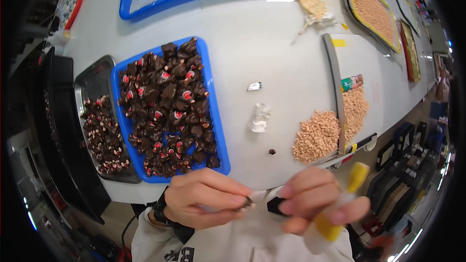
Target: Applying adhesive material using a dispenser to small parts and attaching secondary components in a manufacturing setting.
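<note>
Head view shows the small dark piece (248, 204) at the tips of the left hand (204, 199), pinched between thumb and fingers over the wearer's pale clothing, just off the near edge of the white table (262, 165). It lies to the left of the right hand (313, 199), with a gap between the two hands; its long axis is too small and blurred to tell. The left hand has its back up and its fingers pointing rightward, beside the near right corner of the blue tray (221, 140) of dark lumps (167, 92). The right hand curls its fingers around a yellow-ended tube (358, 177), whose long axis slants from upper right to lower left. A black shape (275, 206) shows by the right fingertips; whether they touch it cannot be told. Tan granules (316, 138) lie beyond that hand.
</note>
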`<action>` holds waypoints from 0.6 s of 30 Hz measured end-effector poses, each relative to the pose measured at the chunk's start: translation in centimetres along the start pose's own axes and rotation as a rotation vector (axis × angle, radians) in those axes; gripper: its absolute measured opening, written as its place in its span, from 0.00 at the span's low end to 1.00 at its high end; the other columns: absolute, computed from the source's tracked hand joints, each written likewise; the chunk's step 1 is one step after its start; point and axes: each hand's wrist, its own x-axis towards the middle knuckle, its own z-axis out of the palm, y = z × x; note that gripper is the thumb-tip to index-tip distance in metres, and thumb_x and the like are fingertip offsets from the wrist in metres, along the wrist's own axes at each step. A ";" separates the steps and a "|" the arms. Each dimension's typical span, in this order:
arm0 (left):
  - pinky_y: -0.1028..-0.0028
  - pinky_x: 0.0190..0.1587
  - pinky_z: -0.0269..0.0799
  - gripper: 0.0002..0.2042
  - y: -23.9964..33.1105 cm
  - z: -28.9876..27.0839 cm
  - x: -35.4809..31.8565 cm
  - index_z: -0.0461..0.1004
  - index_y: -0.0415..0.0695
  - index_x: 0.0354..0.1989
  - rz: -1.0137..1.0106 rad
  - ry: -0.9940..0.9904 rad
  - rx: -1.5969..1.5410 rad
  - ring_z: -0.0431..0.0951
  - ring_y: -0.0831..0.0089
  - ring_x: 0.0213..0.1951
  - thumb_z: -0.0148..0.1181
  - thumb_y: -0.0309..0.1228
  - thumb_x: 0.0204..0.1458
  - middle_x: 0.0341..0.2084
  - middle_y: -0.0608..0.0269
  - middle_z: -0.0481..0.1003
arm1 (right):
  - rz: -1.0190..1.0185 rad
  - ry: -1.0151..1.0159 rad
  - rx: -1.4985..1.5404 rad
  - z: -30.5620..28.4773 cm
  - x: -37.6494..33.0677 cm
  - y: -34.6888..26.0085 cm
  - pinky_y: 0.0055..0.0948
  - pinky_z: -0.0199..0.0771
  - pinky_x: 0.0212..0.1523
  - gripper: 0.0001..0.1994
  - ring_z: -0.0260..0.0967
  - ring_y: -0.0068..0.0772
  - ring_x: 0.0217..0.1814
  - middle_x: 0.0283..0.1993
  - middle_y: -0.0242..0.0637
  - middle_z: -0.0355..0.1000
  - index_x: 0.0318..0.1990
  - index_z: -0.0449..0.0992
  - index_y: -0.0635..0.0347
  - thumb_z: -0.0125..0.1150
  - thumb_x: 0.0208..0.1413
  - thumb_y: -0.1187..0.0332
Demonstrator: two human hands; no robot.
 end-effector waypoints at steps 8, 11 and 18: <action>0.85 0.23 0.66 0.20 2.3 1.3 -1.3 0.62 0.40 0.37 0.006 0.276 0.193 0.68 0.78 0.25 0.65 0.31 0.40 0.32 0.57 0.64 | -0.553 0.394 0.091 -0.5 5.4 -8.3 0.23 0.68 0.25 0.25 0.65 0.31 0.30 0.32 0.34 0.59 0.45 0.56 0.63 0.62 0.40 0.80; 0.84 0.24 0.65 0.16 2.5 1.0 -2.1 0.63 0.40 0.37 -0.041 0.369 0.304 0.67 0.79 0.26 0.60 0.27 0.40 0.33 0.60 0.64 | -0.703 0.450 -0.082 -0.6 3.8 -11.1 0.22 0.68 0.25 0.23 0.64 0.30 0.30 0.32 0.33 0.59 0.44 0.57 0.63 0.62 0.41 0.80; 0.74 0.29 0.73 0.19 3.7 0.7 -5.7 0.62 0.39 0.37 0.054 0.442 0.233 0.69 0.74 0.28 0.64 0.30 0.41 0.32 0.56 0.66 | -0.941 0.536 0.028 -3.0 -2.2 -18.5 0.20 0.66 0.25 0.20 0.63 0.28 0.30 0.31 0.32 0.58 0.41 0.58 0.64 0.62 0.42 0.79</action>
